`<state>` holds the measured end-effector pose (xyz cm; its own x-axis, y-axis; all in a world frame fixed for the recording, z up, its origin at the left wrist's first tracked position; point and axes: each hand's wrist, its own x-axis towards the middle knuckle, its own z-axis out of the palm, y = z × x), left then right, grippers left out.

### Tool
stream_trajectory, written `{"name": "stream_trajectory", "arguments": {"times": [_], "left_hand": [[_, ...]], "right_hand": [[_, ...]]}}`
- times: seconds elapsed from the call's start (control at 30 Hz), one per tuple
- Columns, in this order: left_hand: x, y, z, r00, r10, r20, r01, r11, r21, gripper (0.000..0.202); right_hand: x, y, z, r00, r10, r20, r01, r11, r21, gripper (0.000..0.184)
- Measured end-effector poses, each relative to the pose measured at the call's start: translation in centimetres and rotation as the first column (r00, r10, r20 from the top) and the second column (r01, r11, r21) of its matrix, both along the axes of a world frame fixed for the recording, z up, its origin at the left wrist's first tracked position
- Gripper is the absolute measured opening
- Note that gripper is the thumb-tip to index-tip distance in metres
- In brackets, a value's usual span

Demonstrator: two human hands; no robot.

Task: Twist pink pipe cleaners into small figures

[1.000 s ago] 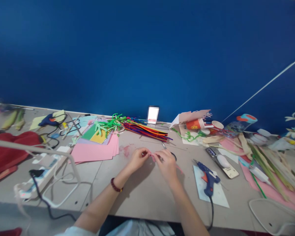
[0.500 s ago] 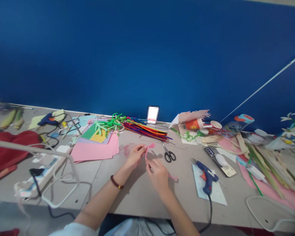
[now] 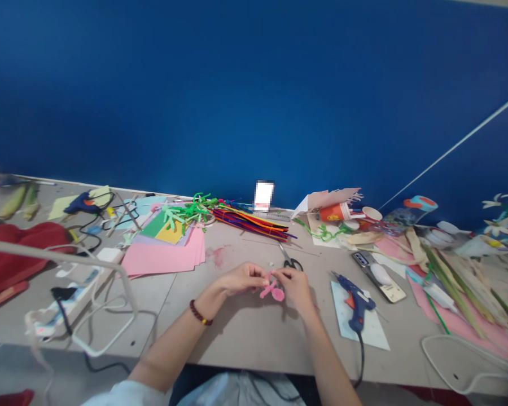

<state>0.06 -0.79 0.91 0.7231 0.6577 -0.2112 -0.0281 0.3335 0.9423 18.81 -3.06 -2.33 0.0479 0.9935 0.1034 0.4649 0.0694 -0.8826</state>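
Observation:
Between my two hands is a pink pipe cleaner (image 3: pixel 276 294), bent into a shape with a round coiled end that hangs toward me. My left hand (image 3: pixel 246 278), with a beaded bracelet at the wrist, pinches it from the left. From the right, my right hand (image 3: pixel 294 286) grips it between thumb and fingers. Black-handled scissors (image 3: pixel 295 264) lie just beyond my right hand, partly covered by it. Farther back rests a bundle of coloured pipe cleaners (image 3: pixel 252 224), mostly red, purple and orange.
At the right, a blue glue gun (image 3: pixel 354 301) lies on pale paper, beside a phone (image 3: pixel 381 277). Pink paper sheets (image 3: pixel 163 258) and green twisted pipe cleaners (image 3: pixel 189 210) are left of centre. A white power strip (image 3: pixel 74 296) with cables sits at the left. Orange paper cups (image 3: pixel 335 212) stand farther back.
Both hands have come nearer and shifted right with the pink pipe cleaner. Its coiled end has swung from pointing away to hanging toward me. My right hand now overlaps the scissors' handles.

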Motion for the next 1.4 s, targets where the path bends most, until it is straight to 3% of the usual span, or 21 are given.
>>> {"name": "stream_trajectory", "arguments": {"times": [0.13,0.33,0.57,0.67,0.83,0.93,1.1,1.23,1.4], "left_hand": [[0.3,-0.1,-0.7,0.995,0.000,-0.099,0.016,0.987,0.157,0.023],[0.7,0.9,-3.2,0.925,0.337,-0.175,-0.258,0.897,0.360,0.020],[0.9,1.8,-3.3,0.804,0.592,-0.057,-0.546,0.772,0.326,0.024],[0.8,1.9,-3.0,0.778,0.629,-0.018,-0.599,0.749,0.282,0.027],[0.7,1.6,-2.0,0.788,0.613,0.046,-0.613,0.777,0.145,0.027],[0.8,1.4,-1.3,0.749,0.659,0.071,-0.662,0.738,0.134,0.026],[0.9,1.5,-1.6,0.665,0.743,0.073,-0.736,0.637,0.229,0.024],[0.8,1.5,-2.1,0.662,0.749,0.039,-0.697,0.595,0.402,0.014],[0.8,0.9,-1.2,0.658,0.752,0.044,-0.631,0.517,0.579,0.008]], "right_hand": [[0.7,0.5,1.5,0.992,0.017,0.127,-0.027,0.997,0.073,0.021],[-1.2,-0.3,3.6,0.940,-0.050,0.336,-0.091,0.916,0.391,0.023],[-4.6,-2.4,3.2,0.923,-0.033,0.383,-0.163,0.869,0.467,0.022],[-5.0,-3.1,2.6,0.923,-0.044,0.383,-0.144,0.881,0.450,0.023],[-4.5,-3.4,2.4,0.968,-0.071,0.242,-0.026,0.927,0.375,0.026],[-4.0,-3.2,2.3,0.983,-0.111,0.143,0.066,0.955,0.288,0.024],[-3.6,-2.8,2.1,0.996,-0.085,-0.029,0.089,0.979,0.185,0.022],[-3.8,-2.7,2.1,0.996,-0.068,-0.062,0.077,0.984,0.161,0.023],[-4.4,-2.1,2.2,0.994,-0.025,-0.105,0.036,0.994,0.101,0.029]]}}
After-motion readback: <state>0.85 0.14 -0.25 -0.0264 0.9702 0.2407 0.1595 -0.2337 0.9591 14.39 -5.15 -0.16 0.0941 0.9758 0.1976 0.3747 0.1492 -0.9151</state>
